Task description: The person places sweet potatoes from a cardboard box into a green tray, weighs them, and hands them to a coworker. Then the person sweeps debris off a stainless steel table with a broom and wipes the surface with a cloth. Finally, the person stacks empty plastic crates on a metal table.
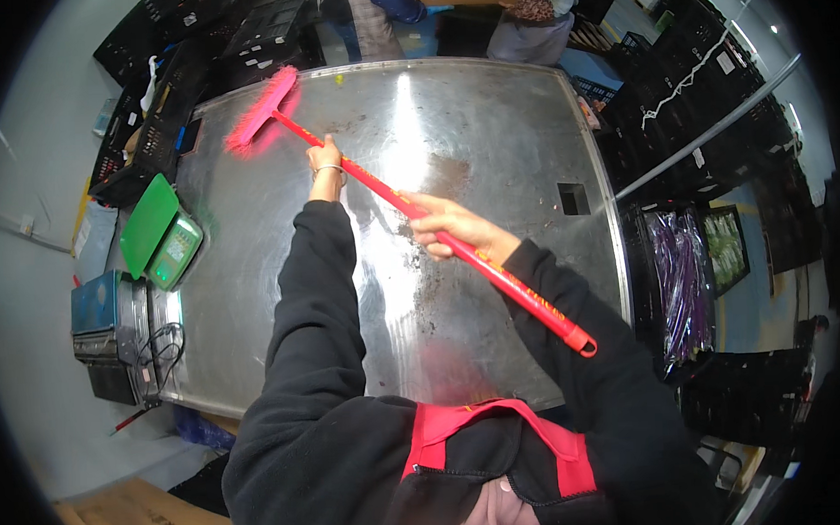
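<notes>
A push broom with pink bristles and a red handle reaches diagonally over a stainless-steel table. Its head is at the table's far left part, and the handle's looped end is near my right forearm. My left hand, with a bracelet at the wrist, is closed around the handle not far from the head. Farther down the handle, near its middle, my right hand grips it. Dark smears and small specks of debris mark the metal between and beyond my hands.
A green weighing scale stands at the table's left edge, beside black plastic crates. Cables and a blue-topped device sit nearer. The tabletop has a square hole at right. Beyond are purple packages in a crate, stacked crates and two people.
</notes>
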A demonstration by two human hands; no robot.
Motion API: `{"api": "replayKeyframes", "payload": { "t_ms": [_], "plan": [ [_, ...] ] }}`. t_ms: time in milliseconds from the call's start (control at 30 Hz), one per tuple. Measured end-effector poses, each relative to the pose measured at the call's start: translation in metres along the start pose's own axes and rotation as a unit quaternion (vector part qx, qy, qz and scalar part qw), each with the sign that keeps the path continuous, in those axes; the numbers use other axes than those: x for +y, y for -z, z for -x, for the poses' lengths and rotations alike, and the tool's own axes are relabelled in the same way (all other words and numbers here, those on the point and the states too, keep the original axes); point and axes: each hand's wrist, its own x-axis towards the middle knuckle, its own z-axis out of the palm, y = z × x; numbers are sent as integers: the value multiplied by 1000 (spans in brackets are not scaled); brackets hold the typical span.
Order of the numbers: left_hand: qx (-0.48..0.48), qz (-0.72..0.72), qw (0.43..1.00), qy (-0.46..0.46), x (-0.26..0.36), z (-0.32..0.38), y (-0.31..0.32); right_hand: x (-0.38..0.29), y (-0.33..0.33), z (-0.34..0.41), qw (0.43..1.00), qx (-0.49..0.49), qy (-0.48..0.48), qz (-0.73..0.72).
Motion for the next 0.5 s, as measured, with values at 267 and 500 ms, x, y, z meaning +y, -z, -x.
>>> {"api": "replayKeyframes", "payload": {
  "t_ms": [267,500],
  "plan": [
    [-171,-158,972,-32,-26,89,-79,24,-5,109,996,84,13,-28],
    [-301,-125,945,31,4,356,-85,59,-106,295,960,273,27,-49]
  ]
}}
